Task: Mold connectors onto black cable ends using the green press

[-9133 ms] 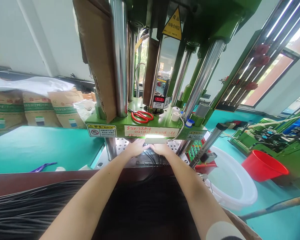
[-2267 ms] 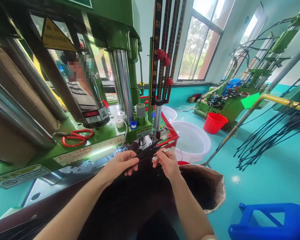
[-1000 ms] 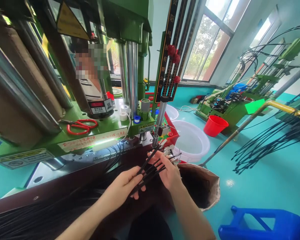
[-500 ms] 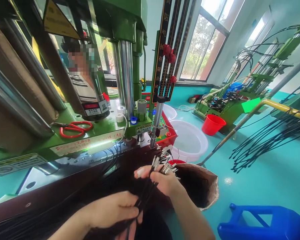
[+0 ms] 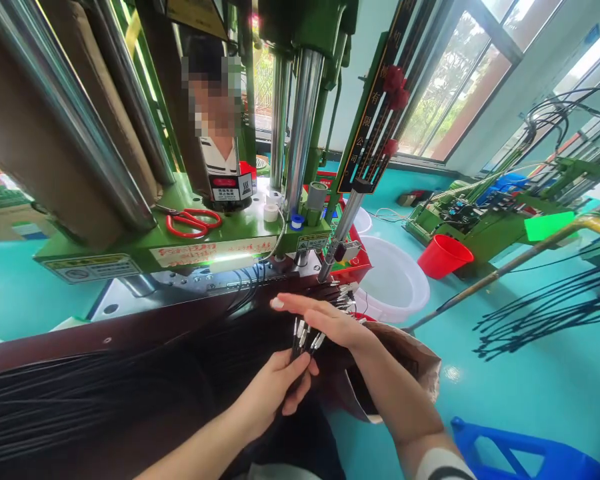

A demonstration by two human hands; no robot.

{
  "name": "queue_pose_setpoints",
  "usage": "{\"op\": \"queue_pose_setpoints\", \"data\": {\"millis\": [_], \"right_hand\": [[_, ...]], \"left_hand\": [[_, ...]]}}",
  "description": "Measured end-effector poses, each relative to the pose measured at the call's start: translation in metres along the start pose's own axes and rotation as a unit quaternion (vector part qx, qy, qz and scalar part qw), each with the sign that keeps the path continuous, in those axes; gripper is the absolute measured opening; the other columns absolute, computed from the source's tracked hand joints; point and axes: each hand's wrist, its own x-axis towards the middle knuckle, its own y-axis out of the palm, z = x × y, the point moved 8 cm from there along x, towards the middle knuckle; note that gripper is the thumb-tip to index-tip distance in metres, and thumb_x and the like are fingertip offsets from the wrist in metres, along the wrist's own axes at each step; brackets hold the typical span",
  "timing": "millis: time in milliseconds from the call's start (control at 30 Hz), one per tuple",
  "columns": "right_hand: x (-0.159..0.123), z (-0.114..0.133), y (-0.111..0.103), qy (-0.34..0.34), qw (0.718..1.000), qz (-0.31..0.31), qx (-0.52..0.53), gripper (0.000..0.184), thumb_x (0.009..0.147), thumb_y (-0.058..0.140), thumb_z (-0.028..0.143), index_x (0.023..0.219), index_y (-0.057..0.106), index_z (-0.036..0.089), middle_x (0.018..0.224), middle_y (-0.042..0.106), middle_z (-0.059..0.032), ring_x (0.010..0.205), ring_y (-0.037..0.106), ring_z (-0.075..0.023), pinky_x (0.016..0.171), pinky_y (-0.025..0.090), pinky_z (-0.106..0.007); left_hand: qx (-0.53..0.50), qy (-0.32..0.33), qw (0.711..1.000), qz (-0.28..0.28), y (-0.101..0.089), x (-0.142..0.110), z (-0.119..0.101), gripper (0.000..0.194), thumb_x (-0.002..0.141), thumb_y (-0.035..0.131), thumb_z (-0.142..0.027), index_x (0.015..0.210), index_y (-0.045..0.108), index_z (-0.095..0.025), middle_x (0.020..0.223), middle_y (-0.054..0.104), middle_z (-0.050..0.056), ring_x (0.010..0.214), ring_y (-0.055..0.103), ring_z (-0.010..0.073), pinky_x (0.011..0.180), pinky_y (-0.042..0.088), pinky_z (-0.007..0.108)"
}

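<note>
My left hand (image 5: 286,385) is closed around a bundle of black cables (image 5: 300,347), with their silvery metal ends pointing up out of the fist. Just above those ends, my right hand (image 5: 325,319) is stretched out flat, its fingers extended and a white covering on one fingertip. Whether its palm touches the metal ends cannot be made out. Beyond the right hand, more cable ends (image 5: 341,291) lie at the bench's far right. Many loose black cables (image 5: 80,400) spread over the dark bench (image 5: 55,347) at the left.
A green press (image 5: 145,247) with steel columns stands ahead, red-handled scissors (image 5: 193,223) on its bed. A person's striped top (image 5: 221,155) shows between the columns, perhaps reflected. At the right are a paper sack (image 5: 427,363), white tub (image 5: 393,270), red bucket (image 5: 445,255) and blue stool (image 5: 530,447).
My right hand has let go of the cables and flattened out above their ends. My left hand has moved up and right, gripping nearer the metal ends. The view has shifted.
</note>
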Motion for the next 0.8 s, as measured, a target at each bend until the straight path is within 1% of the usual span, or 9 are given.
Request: {"op": "queue_pose_setpoints", "data": {"millis": [133, 233, 300, 367, 400, 467, 567, 633, 800], "right_hand": [[-0.001, -0.011, 0.022, 0.088, 0.984, 0.113, -0.104, 0.061, 0.086, 0.04, 0.048, 0.138, 0.024, 0.021, 0.132, 0.043, -0.012, 0.107, 0.053, -0.0193, 0.082, 0.046, -0.032], [0.001, -0.015, 0.031, 0.065, 0.969, 0.134, -0.199, 0.06, 0.086, 0.041, 0.044, 0.138, 0.023, 0.02, 0.135, 0.04, -0.011, 0.115, 0.046, -0.0205, 0.081, 0.046, -0.028], [0.01, -0.02, 0.026, 0.05, 0.957, 0.121, -0.26, 0.054, 0.088, 0.039, 0.04, 0.136, 0.029, 0.019, 0.134, 0.042, -0.0095, 0.115, 0.045, -0.019, 0.085, 0.044, -0.028], [0.027, -0.027, 0.002, 0.045, 0.943, 0.042, -0.327, 0.044, 0.091, 0.032, 0.035, 0.132, 0.036, 0.019, 0.129, 0.047, -0.0073, 0.111, 0.049, -0.0166, 0.089, 0.041, -0.029], [0.037, -0.031, -0.015, 0.048, 0.924, -0.017, -0.378, 0.04, 0.092, 0.03, 0.03, 0.129, 0.041, 0.019, 0.126, 0.051, -0.0066, 0.109, 0.049, -0.0158, 0.091, 0.039, -0.029], [0.057, -0.042, -0.048, 0.073, 0.841, -0.119, -0.523, 0.035, 0.09, 0.032, 0.02, 0.122, 0.047, 0.016, 0.119, 0.055, -0.0077, 0.11, 0.048, -0.0161, 0.095, 0.035, -0.029], [0.084, -0.067, -0.069, 0.131, 0.721, -0.117, -0.67, 0.035, 0.08, 0.04, 0.007, 0.113, 0.051, 0.009, 0.108, 0.058, -0.0131, 0.104, 0.051, -0.0198, 0.092, 0.035, -0.03], [0.096, -0.077, -0.07, 0.142, 0.699, -0.091, -0.695, 0.036, 0.074, 0.042, 0.003, 0.108, 0.052, 0.007, 0.104, 0.058, -0.0163, 0.102, 0.051, -0.0233, 0.088, 0.036, -0.034], [0.092, -0.072, -0.058, 0.148, 0.706, -0.003, -0.693, 0.028, 0.066, 0.049, 0.009, 0.092, 0.056, 0.015, 0.095, 0.061, -0.0114, 0.091, 0.055, -0.0236, 0.077, 0.039, -0.031]], "left_hand": [[-0.011, 0.022, 0.999, -0.036, -0.003, 0.004, -0.003, 0.035, 0.076, 0.051, -0.048, 0.076, 0.053, -0.013, 0.048, 0.044, -0.004, 0.035, 0.036, 0.0052, 0.033, 0.022, 0.018], [-0.038, 0.036, 0.997, -0.053, -0.006, 0.007, -0.002, 0.035, 0.072, 0.056, -0.048, 0.071, 0.052, -0.013, 0.048, 0.045, -0.003, 0.037, 0.039, 0.0061, 0.033, 0.024, 0.018], [-0.076, 0.033, 0.994, -0.065, -0.012, 0.01, -0.002, 0.036, 0.068, 0.059, -0.048, 0.07, 0.051, -0.014, 0.047, 0.043, -0.005, 0.036, 0.035, 0.0047, 0.033, 0.019, 0.017], [-0.12, 0.056, 0.986, -0.098, -0.024, 0.011, -0.008, 0.037, 0.066, 0.062, -0.048, 0.072, 0.05, -0.014, 0.045, 0.039, -0.007, 0.034, 0.028, 0.0021, 0.033, 0.014, 0.016], [-0.137, 0.079, 0.98, -0.12, -0.032, 0.01, -0.014, 0.037, 0.065, 0.063, -0.048, 0.073, 0.05, -0.014, 0.045, 0.037, -0.008, 0.034, 0.026, 0.0012, 0.034, 0.012, 0.016], [-0.155, 0.129, 0.965, -0.166, -0.049, 0.006, -0.026, 0.037, 0.066, 0.063, -0.047, 0.073, 0.05, -0.014, 0.045, 0.036, -0.009, 0.034, 0.024, 0.0004, 0.035, 0.013, 0.016], [-0.148, 0.16, 0.955, -0.203, -0.066, -0.001, -0.033, 0.037, 0.065, 0.064, -0.047, 0.073, 0.05, -0.014, 0.045, 0.036, -0.009, 0.034, 0.024, 0.0002, 0.034, 0.013, 0.016], [-0.137, 0.165, 0.953, -0.213, -0.072, -0.003, -0.031, 0.039, 0.064, 0.065, -0.049, 0.072, 0.05, -0.014, 0.044, 0.036, -0.01, 0.033, 0.024, 0.0001, 0.034, 0.012, 0.016], [-0.094, 0.159, 0.958, -0.221, -0.075, -0.006, -0.025, 0.042, 0.063, 0.063, -0.052, 0.072, 0.049, -0.014, 0.043, 0.034, -0.01, 0.033, 0.022, 0.0, 0.033, 0.012, 0.015]]}}
